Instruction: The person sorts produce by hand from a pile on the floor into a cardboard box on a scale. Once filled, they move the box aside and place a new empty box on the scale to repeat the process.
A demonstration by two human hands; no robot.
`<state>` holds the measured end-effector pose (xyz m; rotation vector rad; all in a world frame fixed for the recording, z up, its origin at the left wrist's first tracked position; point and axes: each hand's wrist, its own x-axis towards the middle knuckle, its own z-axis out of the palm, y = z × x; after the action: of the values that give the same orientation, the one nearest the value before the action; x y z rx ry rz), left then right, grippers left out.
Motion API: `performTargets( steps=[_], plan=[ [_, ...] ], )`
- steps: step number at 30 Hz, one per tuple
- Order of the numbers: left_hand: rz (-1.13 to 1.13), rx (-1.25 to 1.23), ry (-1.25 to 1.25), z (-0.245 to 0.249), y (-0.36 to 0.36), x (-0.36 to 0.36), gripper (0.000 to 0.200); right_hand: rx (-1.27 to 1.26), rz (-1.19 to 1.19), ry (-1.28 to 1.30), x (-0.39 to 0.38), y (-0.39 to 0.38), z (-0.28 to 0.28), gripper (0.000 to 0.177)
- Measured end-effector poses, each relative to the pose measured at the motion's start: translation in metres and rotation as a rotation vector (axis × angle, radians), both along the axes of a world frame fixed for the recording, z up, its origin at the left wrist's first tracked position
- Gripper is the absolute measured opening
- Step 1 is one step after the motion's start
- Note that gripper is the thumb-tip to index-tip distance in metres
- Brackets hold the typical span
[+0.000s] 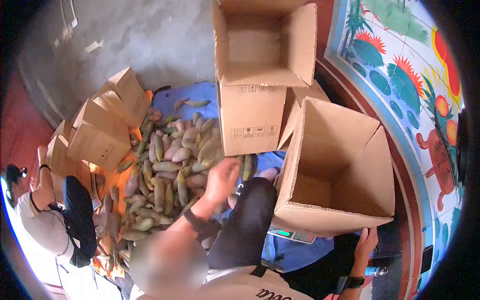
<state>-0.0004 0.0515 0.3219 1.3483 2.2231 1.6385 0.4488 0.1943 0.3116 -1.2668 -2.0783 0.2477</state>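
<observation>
My left hand [222, 177], smeared by motion, is over a large heap of stubby green and pinkish vegetables [170, 167]; whether it holds one I cannot make out. A dark band circles that wrist. My right hand [366, 245] grips the lower near edge of an open cardboard box [332, 217], fingertips against its wall. The box stands tilted in view with its flaps up, and I see bare cardboard inside. Under it shows part of a scale [292, 235] with a lit green display.
Another open cardboard box [252, 117] stands beyond, close to my left hand. At the left, a co-worker [47, 220] crouches by several boxes [102, 132], one hand on a box. Blue sheeting [187, 95] and orange sheeting [111, 180] lie under the heap. A painted tile wall [395, 75] borders the right.
</observation>
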Motion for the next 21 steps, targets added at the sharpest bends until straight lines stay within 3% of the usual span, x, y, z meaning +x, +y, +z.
performTargets(
  steps=[3,5,8,12,15,17,18,21],
  plan=[
    [0.171,-0.312,0.137,-0.099,-0.051,-0.045,0.016,0.055,-0.02,-0.035,0.003,0.005,-0.007,0.035],
    [0.234,-0.451,-0.221,-0.148,-0.082,-0.065,0.025,-0.067,-0.043,0.02,0.003,0.002,0.0,0.036],
    [0.35,-0.743,-0.152,-0.167,-0.121,-0.066,0.026,0.09,-0.021,-0.01,0.025,0.018,-0.029,0.038],
    [0.297,-1.048,-0.051,-0.238,-0.175,-0.082,0.043,0.019,-0.012,0.089,0.023,0.017,-0.029,0.04],
    [0.256,-1.271,-0.159,-0.264,-0.199,-0.076,0.05,-0.045,-0.026,0.085,0.029,0.019,-0.029,0.04],
    [0.274,-1.267,-0.272,-0.271,-0.203,-0.06,0.054,-0.183,-0.056,0.1,0.033,0.017,-0.024,0.042],
    [0.202,-1.264,-0.255,-0.292,-0.208,-0.053,0.056,-0.186,-0.056,0.091,0.035,0.018,-0.025,0.042],
    [0.087,-1.354,-0.238,-0.293,-0.192,-0.023,0.058,-0.101,-0.079,0.045,0.037,0.021,-0.03,0.042]
  ],
)
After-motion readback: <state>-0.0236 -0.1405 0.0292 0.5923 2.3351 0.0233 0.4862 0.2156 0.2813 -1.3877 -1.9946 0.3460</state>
